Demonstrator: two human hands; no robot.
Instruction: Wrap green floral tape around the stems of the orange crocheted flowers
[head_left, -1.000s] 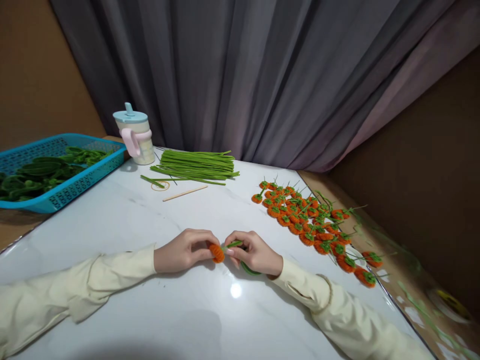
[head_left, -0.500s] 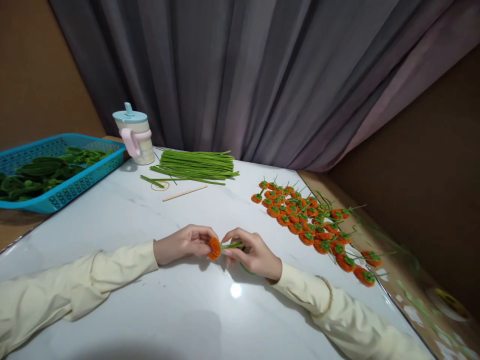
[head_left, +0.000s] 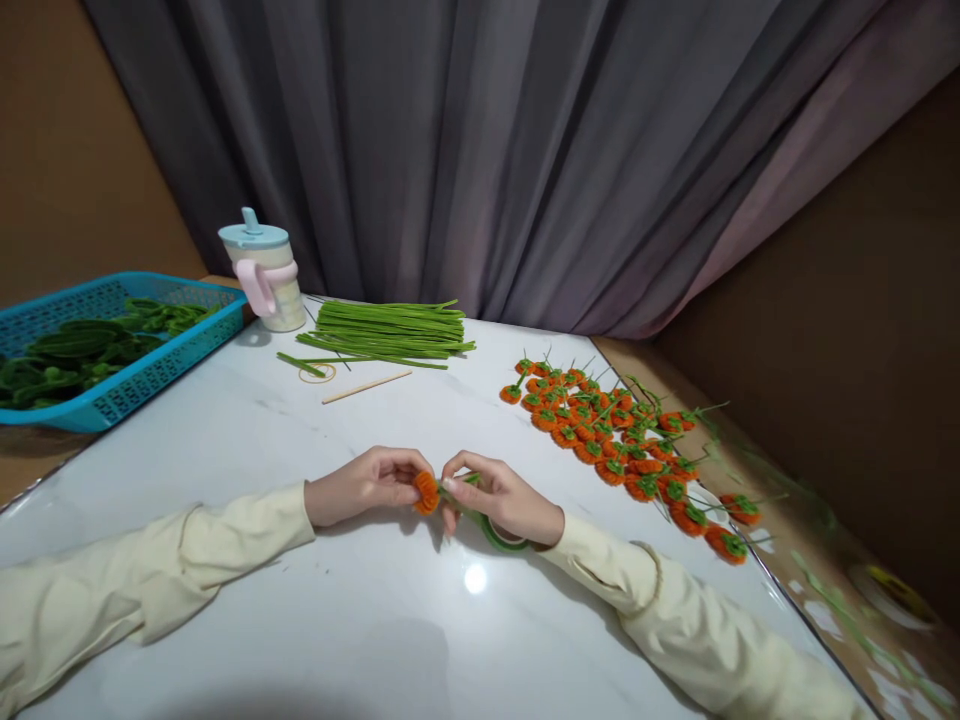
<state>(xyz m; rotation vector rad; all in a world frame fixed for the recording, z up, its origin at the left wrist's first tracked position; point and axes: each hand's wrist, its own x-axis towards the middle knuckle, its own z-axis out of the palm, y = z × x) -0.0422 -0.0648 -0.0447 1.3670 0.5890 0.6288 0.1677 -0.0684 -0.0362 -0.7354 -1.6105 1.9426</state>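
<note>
My left hand (head_left: 379, 488) is closed, thumb and fingers pinching a small orange fuzzy pumpkin-shaped piece (head_left: 426, 493) made of chenille stem. A green stem (head_left: 471, 479) comes out of its right side. My right hand (head_left: 504, 495) is closed with thumb and forefinger pinched at that stem, close to the orange piece. Under my right palm, partly hidden, is a ring-shaped roll of green tape (head_left: 504, 540). Both hands are just above the white marbled table (head_left: 300, 620).
Finished-looking orange pieces with green tops (head_left: 600, 420) lie grouped at the right. Green chenille stems (head_left: 390, 330) are piled at the back, with a thin wooden stick (head_left: 367, 387) and rubber band (head_left: 317, 373) before them. A lidded cup (head_left: 262, 275) and blue basket (head_left: 124, 395) stand left.
My right hand's fingers have shifted around the stem, and the green tape roll beneath shows more. The orange piece stays in my left hand. The view has shifted slightly.
</note>
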